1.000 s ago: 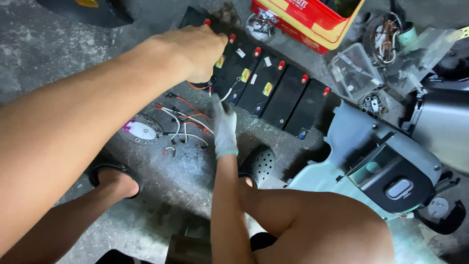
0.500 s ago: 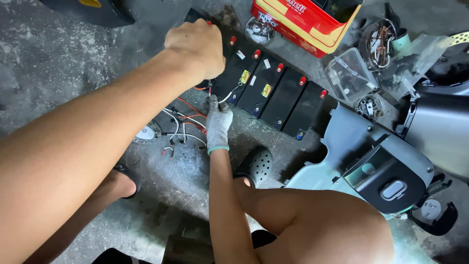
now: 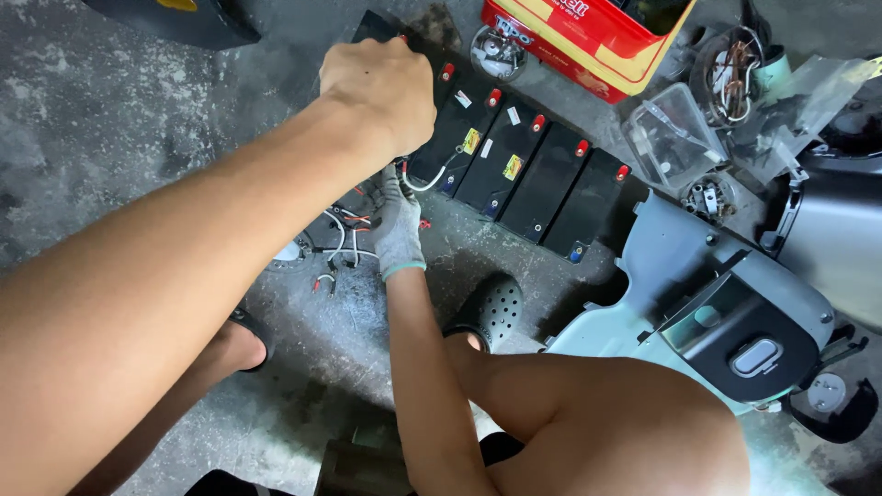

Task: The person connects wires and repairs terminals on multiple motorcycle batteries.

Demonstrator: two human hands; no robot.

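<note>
A row of several black batteries (image 3: 524, 170) with red terminal caps lies on the concrete floor. My bare left hand (image 3: 381, 87) is curled in a fist on top of the leftmost battery, and whatever is under its fingers is hidden. My right hand (image 3: 398, 230), in a grey glove, reaches up just below it. Its fingertips pinch a short white wire (image 3: 434, 179) at the front of that battery. Loose red and white wires (image 3: 342, 243) spread on the floor to the left of the glove.
A red and yellow box (image 3: 588, 41) stands behind the batteries. Pale green and black scooter body panels (image 3: 726, 312) lie at the right, with a clear plastic cover (image 3: 666, 138) and small parts beyond them. My sandalled foot (image 3: 491, 308) rests beside the batteries.
My gloved right hand has moved up and left to the wire under my left fist. My left hand has stayed on the leftmost battery.
</note>
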